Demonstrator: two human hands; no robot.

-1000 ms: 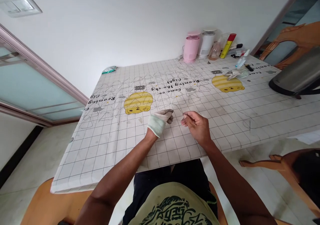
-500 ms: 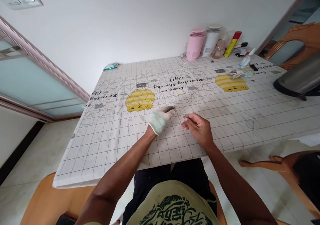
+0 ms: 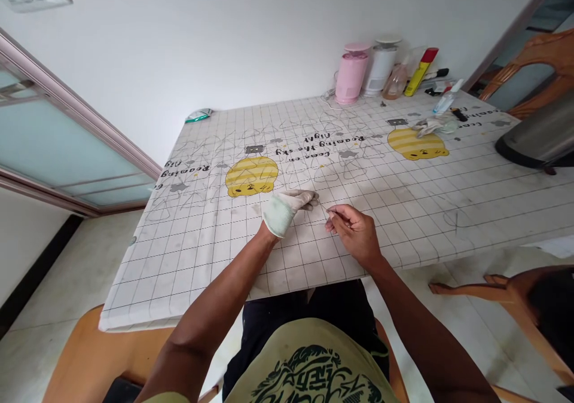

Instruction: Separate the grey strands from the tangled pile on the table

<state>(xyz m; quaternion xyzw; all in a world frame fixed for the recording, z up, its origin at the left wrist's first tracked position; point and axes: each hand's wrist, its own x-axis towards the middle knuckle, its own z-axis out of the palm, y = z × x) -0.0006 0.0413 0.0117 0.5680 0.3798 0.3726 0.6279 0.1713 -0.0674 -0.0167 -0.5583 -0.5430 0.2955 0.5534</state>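
- The left hand point(image 3: 287, 211) wears a white fabric glove point(image 3: 280, 214), its fingers curled inward just above the tabletop; whether they hold anything is hidden.
- The right hand point(image 3: 354, 232) is bare, its thumb and forefinger pinched on a thin wire-like strand point(image 3: 329, 210).
- The strand sits at those fingertips, between the two hands, near the gloved fingers; it is too fine to follow further.
- Both hands are over a grid-patterned table cover point(image 3: 179, 283), printed with yellow striped bears point(image 3: 251, 176) and crossed by thin dark outlines point(image 3: 334, 173).
- At the far edge stand a pink canister point(image 3: 352, 74), a white canister point(image 3: 381, 71), a plastic spray bottle point(image 3: 395, 81), and a yellow-and-red tube point(image 3: 420, 71).
- A small clear spray bottle point(image 3: 447, 97) stands near a crumpled pale cloth point(image 3: 433, 125).
- A steel bin point(image 3: 538, 137) sits at the right, beside a carved wooden chair point(image 3: 533, 71).
- A frosted-glass sliding door point(image 3: 58, 140) is at the left.
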